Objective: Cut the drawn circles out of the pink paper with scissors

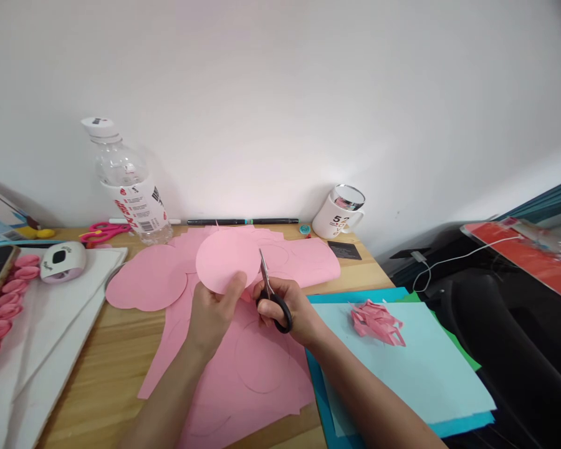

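My left hand point(214, 315) pinches the lower edge of a pink paper circle point(227, 259) and holds it up over the desk. My right hand point(287, 305) grips black-handled scissors point(272, 293), whose blades point up along the circle's right edge. Under both hands lie pink paper sheets point(257, 368) with circle outlines drawn on them. Another cut pink circle point(144, 277) lies flat to the left.
A clear plastic bottle point(128, 184), a black marker point(243, 221) and a white mug point(339, 215) stand by the wall. Pink scissors point(101, 232) and a white punch point(63, 260) sit left. Pink scraps point(378, 321) lie on light blue paper point(416, 368) at right.
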The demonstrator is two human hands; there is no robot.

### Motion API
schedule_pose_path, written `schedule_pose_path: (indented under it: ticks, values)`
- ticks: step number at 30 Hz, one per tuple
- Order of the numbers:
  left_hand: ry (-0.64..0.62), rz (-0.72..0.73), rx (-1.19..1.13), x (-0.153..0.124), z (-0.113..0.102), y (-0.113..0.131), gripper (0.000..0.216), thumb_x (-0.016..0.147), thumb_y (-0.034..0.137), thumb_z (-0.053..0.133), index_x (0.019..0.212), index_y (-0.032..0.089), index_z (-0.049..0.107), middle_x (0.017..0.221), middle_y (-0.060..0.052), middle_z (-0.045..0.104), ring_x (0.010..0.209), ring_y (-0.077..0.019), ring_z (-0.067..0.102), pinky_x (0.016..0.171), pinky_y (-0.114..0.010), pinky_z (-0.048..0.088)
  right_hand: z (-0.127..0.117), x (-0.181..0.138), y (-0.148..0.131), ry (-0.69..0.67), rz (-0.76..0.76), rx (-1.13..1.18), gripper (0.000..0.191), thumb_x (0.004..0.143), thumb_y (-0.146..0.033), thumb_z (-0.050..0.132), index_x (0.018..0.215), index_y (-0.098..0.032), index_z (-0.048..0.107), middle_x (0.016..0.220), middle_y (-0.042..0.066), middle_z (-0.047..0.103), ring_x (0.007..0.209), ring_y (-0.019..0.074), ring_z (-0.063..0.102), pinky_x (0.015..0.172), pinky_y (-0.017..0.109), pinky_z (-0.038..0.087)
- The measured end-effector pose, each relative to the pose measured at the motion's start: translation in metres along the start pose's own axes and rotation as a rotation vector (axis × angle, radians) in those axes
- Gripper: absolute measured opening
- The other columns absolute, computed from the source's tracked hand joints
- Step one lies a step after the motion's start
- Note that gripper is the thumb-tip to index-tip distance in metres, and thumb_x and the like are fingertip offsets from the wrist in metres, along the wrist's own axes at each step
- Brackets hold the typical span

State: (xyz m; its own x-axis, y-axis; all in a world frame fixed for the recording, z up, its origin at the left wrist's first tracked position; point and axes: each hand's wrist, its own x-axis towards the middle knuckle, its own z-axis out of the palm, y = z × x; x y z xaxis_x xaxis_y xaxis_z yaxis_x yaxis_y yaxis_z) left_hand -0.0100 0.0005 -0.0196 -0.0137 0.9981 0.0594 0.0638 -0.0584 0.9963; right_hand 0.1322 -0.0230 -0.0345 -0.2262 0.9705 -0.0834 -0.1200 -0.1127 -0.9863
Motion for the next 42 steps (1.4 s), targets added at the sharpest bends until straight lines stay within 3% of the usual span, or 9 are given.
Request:
schedule_pose_path:
  ticks: [7,13,22,28,42]
  values:
    - [0.062,-0.012,-0.067,-0.0019,0.0049,0.0068,0.034,0.069,0.042,0.064,0.089,0.014,0.065,0.086,-0.007,0.070,0.087,-0.0233,0.064,0.071,-0.030,0.053,0.0037,-0.0014,-0.0030,-0.004,0.010,-0.022,0.026,0.066,-0.037,0.072,0.070,-0.015,0.057,0.045,-0.006,0.048,0.041,0.0083,0.045,0.041,0.020,0.034]
    - [0.091,-0.023,-0.043,0.0002,0.0011,0.0027,0.044,0.065,0.039,0.066,0.102,0.015,0.062,0.096,-0.009,0.069,0.094,-0.0254,0.064,0.079,-0.035,0.052,0.0019,-0.0008,-0.0038,0.009,0.044,-0.033,0.028,0.063,-0.037,0.074,0.071,-0.015,0.059,0.050,-0.005,0.050,0.044,0.0085,0.047,0.042,0.020,0.034]
    - [0.031,-0.023,-0.049,0.0002,0.0018,0.0057,0.044,0.064,0.037,0.064,0.102,0.016,0.061,0.085,-0.007,0.071,0.083,-0.0237,0.066,0.072,-0.033,0.054,-0.0020,0.0000,-0.0025,-0.011,0.035,-0.003,0.031,0.062,-0.037,0.076,0.074,-0.014,0.059,0.053,-0.005,0.050,0.047,0.0086,0.045,0.045,0.021,0.033]
    - [0.054,-0.026,-0.044,0.0000,0.0015,0.0045,0.046,0.063,0.039,0.065,0.101,0.015,0.062,0.094,-0.010,0.070,0.093,-0.0257,0.064,0.078,-0.035,0.053,-0.0026,0.0003,-0.0005,0.000,0.026,-0.020,0.030,0.065,-0.040,0.074,0.071,-0.015,0.058,0.050,-0.006,0.047,0.043,0.0072,0.042,0.044,0.021,0.035]
    - [-0.010,-0.110,-0.034,0.0004,0.0002,0.0087,0.040,0.062,0.047,0.070,0.080,0.012,0.068,0.083,-0.010,0.073,0.083,-0.0266,0.066,0.070,-0.034,0.053,-0.0016,0.0017,-0.0046,0.033,-0.033,0.041,0.033,0.063,-0.038,0.075,0.081,-0.015,0.058,0.059,-0.005,0.049,0.052,0.0089,0.046,0.053,0.024,0.040]
